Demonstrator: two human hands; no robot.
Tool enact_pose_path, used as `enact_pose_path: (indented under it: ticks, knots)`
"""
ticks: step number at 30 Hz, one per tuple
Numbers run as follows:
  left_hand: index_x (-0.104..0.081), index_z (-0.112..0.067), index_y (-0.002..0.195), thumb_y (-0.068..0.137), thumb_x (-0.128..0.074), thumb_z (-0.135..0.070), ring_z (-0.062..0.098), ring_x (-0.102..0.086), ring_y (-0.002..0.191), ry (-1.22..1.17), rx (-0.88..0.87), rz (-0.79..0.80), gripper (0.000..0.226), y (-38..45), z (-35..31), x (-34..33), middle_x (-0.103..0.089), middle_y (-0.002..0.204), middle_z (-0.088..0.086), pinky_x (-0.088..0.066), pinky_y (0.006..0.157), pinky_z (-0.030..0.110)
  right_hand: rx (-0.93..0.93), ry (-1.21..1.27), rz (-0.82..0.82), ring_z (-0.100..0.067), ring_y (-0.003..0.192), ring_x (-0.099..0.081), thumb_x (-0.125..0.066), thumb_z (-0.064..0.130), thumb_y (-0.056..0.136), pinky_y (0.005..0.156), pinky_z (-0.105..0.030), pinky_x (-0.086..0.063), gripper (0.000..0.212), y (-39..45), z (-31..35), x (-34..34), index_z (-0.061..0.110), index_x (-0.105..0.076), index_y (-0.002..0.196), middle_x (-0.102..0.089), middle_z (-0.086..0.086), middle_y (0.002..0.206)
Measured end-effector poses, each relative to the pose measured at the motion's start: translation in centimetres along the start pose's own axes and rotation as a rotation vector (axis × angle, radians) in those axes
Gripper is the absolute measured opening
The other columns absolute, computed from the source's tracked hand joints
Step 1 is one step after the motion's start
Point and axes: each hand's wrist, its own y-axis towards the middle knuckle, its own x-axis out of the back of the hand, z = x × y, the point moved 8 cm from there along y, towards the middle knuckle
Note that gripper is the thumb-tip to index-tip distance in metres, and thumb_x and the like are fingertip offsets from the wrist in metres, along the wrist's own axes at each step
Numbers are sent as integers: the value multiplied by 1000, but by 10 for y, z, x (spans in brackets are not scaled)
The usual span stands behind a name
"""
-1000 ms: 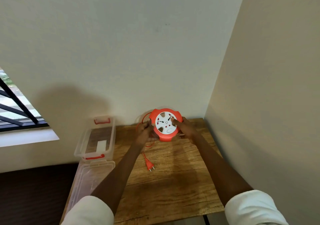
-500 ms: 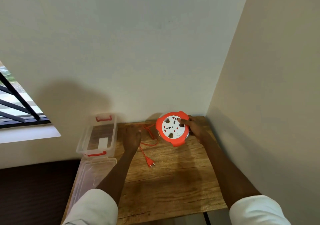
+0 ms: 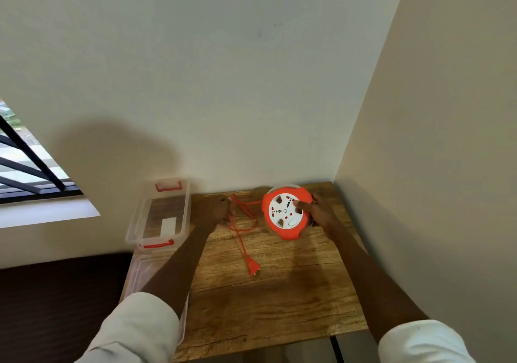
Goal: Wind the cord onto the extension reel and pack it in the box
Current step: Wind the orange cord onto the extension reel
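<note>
At the back of a wooden table [image 3: 279, 292], the right hand [image 3: 321, 214] grips the orange extension reel [image 3: 285, 214] while the left hand [image 3: 216, 211] pinches loose cord [image 3: 240, 231], which could snag or tangle during winding.

both arms outstretched; left grip [image 3: 216, 211] pinching cord [image 3: 240, 222]; right grip [image 3: 319, 213] clasping reel [image 3: 282, 222] edge.

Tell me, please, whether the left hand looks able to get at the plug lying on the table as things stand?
Probably yes. The plug lies in the open on the table, nearer the person than the left hand, which rests by the loose cord. Nothing sits between them, and the right hand holds the reel off to the side.
</note>
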Motion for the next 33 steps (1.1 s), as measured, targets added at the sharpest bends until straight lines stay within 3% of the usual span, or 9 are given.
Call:
enact_pose_path:
  ticks: [6,8,11,13,17,23,26,29,33]
  knots:
    - [-66,-2,89,98,-48,-3,24,-69,63,-247,127,98,20,-19,-9,-33,-69,79,21,-63,60,38,-59,-31,49,-25,91,-72,-78,30,85,65,-35,-61,51,-2,-22,-22,21,-52,128,-70,-4,111]
    - [-67,2,103,97,-51,-6,28,-70,73,-269,139,115,19,-20,-6,-42,-70,94,25,-64,65,41,-64,-25,82,-24,93,-71,-78,28,86,63,-33,-60,52,-3,-26,-30,20,-51,129,-68,-3,113]
    - [-63,-1,113,100,-54,-16,28,-70,81,-302,125,134,21,-23,-6,-55,-68,98,19,-64,60,40,-58,-44,141,-23,94,-70,-79,27,85,68,-35,-62,52,-5,-30,-42,22,-51,129,-67,-2,115]
    - [-65,-5,107,99,-57,-20,26,-69,79,-202,60,104,19,-22,-10,-55,-67,95,16,-64,59,39,-50,-69,192,-24,99,-69,-80,27,84,71,-36,-63,54,-4,-31,-51,24,-52,130,-67,-2,118]
    - [-77,-19,101,102,-51,-29,6,-64,70,437,-372,-25,28,-22,-33,-42,-74,92,1,-54,65,23,-37,-103,286,-24,102,-69,-81,24,83,68,-30,-60,56,-6,-30,-66,24,-53,131,-68,-3,120]
    - [-72,-19,116,101,-56,-26,16,-69,89,335,-363,141,23,-35,-33,-36,-73,108,0,-58,79,32,-102,21,324,-27,101,-72,-80,18,83,78,-40,-62,55,-8,-44,-73,24,-56,132,-71,-7,118]
    - [-70,-21,117,94,-66,-38,21,-71,97,270,-330,233,29,-35,-19,-36,-74,113,2,-60,86,39,-123,120,337,-29,101,-72,-78,18,84,77,-40,-61,54,-11,-48,-77,24,-56,132,-72,-8,117]
    - [-71,-20,116,85,-70,-52,19,-75,90,299,-330,280,44,-31,-12,-34,-76,107,0,-62,83,44,-148,155,358,-31,103,-71,-77,18,86,77,-41,-61,51,-15,-49,-83,25,-56,131,-72,-8,118]
    - [-71,-14,111,89,-70,-45,19,-75,85,306,-306,275,38,-32,-15,-31,-76,101,2,-63,82,41,-110,97,351,-24,96,-72,-65,20,95,70,-32,-58,34,-18,-35,-92,25,-57,128,-73,-3,110]
